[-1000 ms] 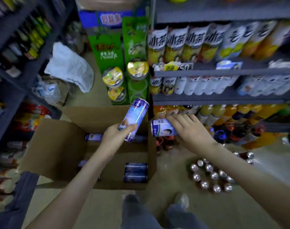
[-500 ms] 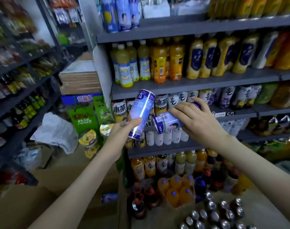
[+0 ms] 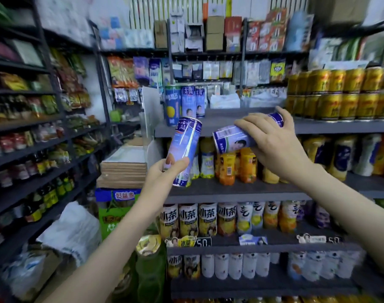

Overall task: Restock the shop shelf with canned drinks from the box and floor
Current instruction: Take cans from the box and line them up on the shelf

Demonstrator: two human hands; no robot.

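A tilted can is clasped low by the left grip. A sideways can is wrapped by the right grip. Both are held before the shelf edge. If either is set down crooked, the standing cans at the left could be toppled.

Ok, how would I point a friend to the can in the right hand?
Look at the grey shelf unit in the middle, at the level carrying gold cans on its right. In front of that level's edge, the right hand grips a blue and white can. Unlike the near-upright can in the left hand and the three blue cans standing on the shelf, it lies on its side.
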